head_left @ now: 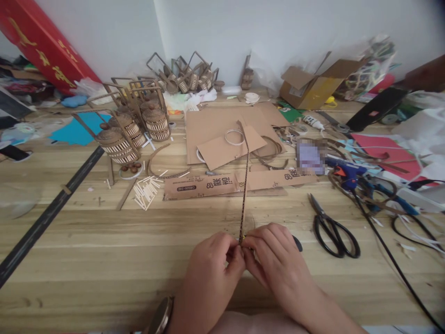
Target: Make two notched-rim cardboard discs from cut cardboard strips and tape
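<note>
A long, narrow strip of corrugated cardboard (pixel 245 185) stands up from between my fingertips, its fluted edge towards me and its top bent over. My left hand (pixel 213 269) is closed, pinching the strip's lower end between thumb and fingers. Against it, my right hand (pixel 278 260) is also closed, its fingertips on the same end. A rounded black end (pixel 297 243) pokes out behind my right hand, and a bit of yellow shows at the fingertips; whether that hand holds this object I cannot tell. Black-handled scissors (pixel 335 232) lie to the right.
Printed cardboard (pixel 222 184) lies ahead, with larger brown sheets (pixel 208 125) behind. At left are small lidded baskets (pixel 118 144), white sticks (pixel 146 191) and a long black bar (pixel 52 213). A blue glue gun (pixel 347 174) with a trailing cord lies right.
</note>
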`<state>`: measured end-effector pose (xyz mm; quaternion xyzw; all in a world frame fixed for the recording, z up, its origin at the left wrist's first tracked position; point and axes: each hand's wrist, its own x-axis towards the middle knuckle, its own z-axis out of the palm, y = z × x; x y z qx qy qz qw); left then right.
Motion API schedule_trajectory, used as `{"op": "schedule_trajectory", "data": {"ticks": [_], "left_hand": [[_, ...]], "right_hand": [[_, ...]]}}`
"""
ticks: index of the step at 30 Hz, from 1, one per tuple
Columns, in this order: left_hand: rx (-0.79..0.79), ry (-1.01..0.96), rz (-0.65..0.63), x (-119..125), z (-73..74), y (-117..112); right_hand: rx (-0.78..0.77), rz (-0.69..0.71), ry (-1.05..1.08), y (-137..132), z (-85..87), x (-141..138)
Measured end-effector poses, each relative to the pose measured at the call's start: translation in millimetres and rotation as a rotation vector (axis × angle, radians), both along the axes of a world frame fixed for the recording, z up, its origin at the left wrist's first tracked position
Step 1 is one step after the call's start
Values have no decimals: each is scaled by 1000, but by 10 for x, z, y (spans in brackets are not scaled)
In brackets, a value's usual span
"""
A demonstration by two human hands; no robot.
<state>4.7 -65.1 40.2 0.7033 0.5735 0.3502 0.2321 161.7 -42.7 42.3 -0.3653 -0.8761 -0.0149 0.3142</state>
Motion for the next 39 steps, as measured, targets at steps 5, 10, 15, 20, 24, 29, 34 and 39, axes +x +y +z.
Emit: {"op": "schedule_trajectory", "data": {"ticks": [5, 10, 15, 20, 24, 29, 34, 39], "left_hand": [[127, 54, -50, -36, -17, 2], [129, -105, -121, -89, -36, 7], [85, -152, -148, -143, -33, -3], [38, -139, -194, -188, -16, -9], [10, -153, -208, -190, -15, -5], [64, -174, -262, -194, -11, -8], [18, -200, -287, -233, -18, -12], [-46, -311, -336, -262, -16, -19]], "right_hand": [[-109, 47, 42, 52, 50, 43], [-214, 104, 104, 98, 133, 107], [-237, 135, 136, 92, 156, 98], [-211, 135, 143, 60, 137, 57], [-201, 134, 137, 49, 136, 50], [-214, 184, 126, 69, 163, 73], [-279, 232, 130, 97, 166, 133], [-427, 293, 216, 135, 110, 203]]}}
